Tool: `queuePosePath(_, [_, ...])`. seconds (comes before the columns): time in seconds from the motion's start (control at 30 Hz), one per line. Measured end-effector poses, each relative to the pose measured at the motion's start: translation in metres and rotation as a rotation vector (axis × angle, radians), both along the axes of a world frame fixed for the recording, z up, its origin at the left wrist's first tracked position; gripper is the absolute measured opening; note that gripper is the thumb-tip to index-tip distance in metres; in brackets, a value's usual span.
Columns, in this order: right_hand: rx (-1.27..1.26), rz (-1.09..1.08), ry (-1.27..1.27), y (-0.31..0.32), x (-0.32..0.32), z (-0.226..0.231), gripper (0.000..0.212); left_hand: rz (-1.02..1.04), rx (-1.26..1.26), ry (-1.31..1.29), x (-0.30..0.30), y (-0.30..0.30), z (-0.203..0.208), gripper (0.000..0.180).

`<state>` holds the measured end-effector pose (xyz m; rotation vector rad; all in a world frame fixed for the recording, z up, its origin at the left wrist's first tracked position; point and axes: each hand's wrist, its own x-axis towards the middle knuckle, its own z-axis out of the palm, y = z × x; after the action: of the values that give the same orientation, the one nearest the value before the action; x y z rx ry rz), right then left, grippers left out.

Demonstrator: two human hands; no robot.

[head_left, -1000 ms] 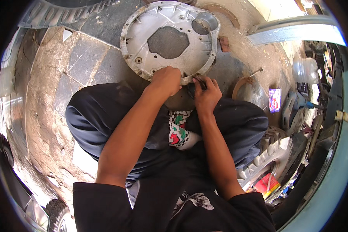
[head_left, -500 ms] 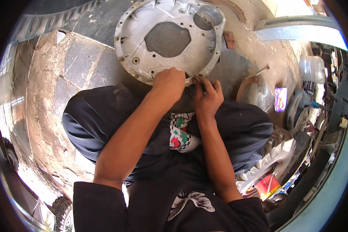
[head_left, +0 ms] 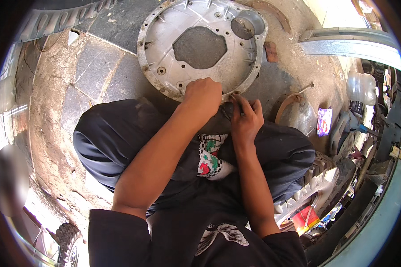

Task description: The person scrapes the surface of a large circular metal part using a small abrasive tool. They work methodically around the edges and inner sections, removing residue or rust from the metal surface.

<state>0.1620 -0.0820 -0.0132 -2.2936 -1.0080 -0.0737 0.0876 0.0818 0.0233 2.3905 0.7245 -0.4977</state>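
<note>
A round cast-metal bell housing [head_left: 161, 58] lies on the floor ahead of my crossed legs, with a large opening in its middle and a smaller round one at its far right. Against its near rim, my left hand [head_left: 203, 96] is closed in a fist; whatever it grips is hidden under the fingers. Just right of it, my right hand [head_left: 247, 117] has its thumb and fingertips pinched together at the rim's near edge. What lies between those fingertips is too small to make out. Something dark shows between the two hands, partly covered.
A reddish-brown block [head_left: 271, 52] lies right of the housing, with a curved metal strip [head_left: 286, 106] nearer me. Beyond are a purple packet [head_left: 324, 122], a clear plastic container [head_left: 361, 87] and a metal beam [head_left: 349, 42]. A tyre [head_left: 318, 180] stands by my right knee.
The whole view has shifted slightly, so the housing sits a little farther right. Both hands stay at its near rim in nearly the same grip. A blurred oval has appeared at the left edge.
</note>
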Motion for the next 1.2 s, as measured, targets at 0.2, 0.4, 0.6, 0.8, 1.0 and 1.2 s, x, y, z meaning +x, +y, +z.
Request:
queuePosePath(0.2, [0.007,0.020,-0.071,0.004,0.005,-0.005,0.022,-0.016,-0.030,0.020,0.000,0.003,0.008,0.042])
queuePosePath(0.4, [0.037,0.019,-0.116,0.005,0.004,-0.004,0.023,0.051,-0.177,-0.088,0.006,0.010,0.003,0.048])
queuePosePath(0.6, [0.127,-0.102,0.090,0.002,0.002,0.000,0.020,0.086,-0.168,-0.123,0.005,0.009,0.004,0.044])
queuePosePath(0.8, [0.035,-0.252,0.168,0.009,0.003,0.001,0.033,0.118,-0.232,-0.132,0.011,0.003,-0.003,0.037])
queuePosePath(1.0, [0.043,-0.276,0.206,0.016,0.007,0.000,0.034,0.115,-0.123,-0.057,0.012,0.004,-0.018,0.028])
queuePosePath(1.2, [-0.001,-0.324,0.329,0.010,0.007,0.006,0.034,0.116,-0.177,-0.049,0.011,0.015,-0.001,0.028])
